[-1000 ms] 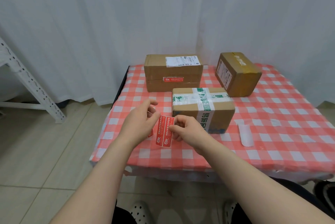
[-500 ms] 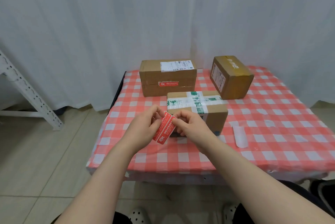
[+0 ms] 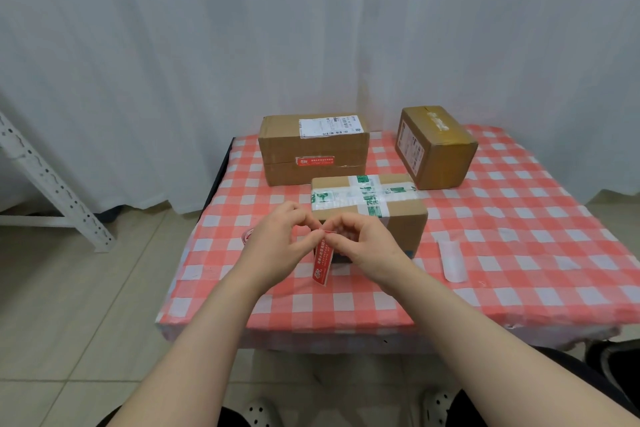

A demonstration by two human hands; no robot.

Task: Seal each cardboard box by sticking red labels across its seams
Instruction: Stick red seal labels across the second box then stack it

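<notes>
Here the red label (image 3: 322, 262) hangs upright, white-printed.

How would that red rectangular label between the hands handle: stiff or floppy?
Probably floppy and very light: the red rectangular paper label hangs down from its top edge, which the left hand and right hand pinch. Likely sticky once peeled, since a matching red label sits flat across the seam of the rear brown cardboard box.
</notes>
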